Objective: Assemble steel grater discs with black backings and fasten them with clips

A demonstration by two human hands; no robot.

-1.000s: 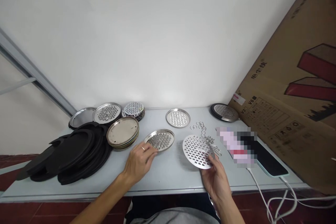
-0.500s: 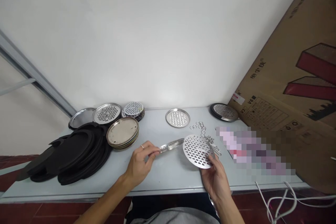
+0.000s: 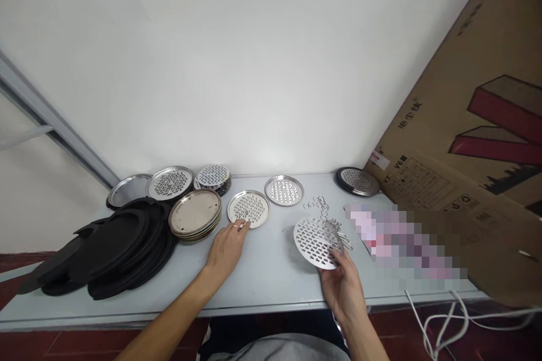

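Resting its fingertips on the near edge of a rimmed perforated tray [image 3: 248, 208], the left hand [image 3: 226, 248] has that tray flat on the surface [image 3: 271, 271], just right of a stack of plain metal plates [image 3: 195, 214]; whether the fingers pinch the rim or only touch it cannot be told. The right hand [image 3: 344, 287] grasps a flat perforated disc [image 3: 317, 241] by its near edge, tilted up above the surface, close to a scatter of small metal rings [image 3: 324, 206]. The step in hand looks like pairing the disc with a tray. The next move would likely call for carrying the disc left, levelling it and centring it over the tray. Another perforated tray [image 3: 284, 190] lies beyond, and black pads [image 3: 110, 248] sit far left.
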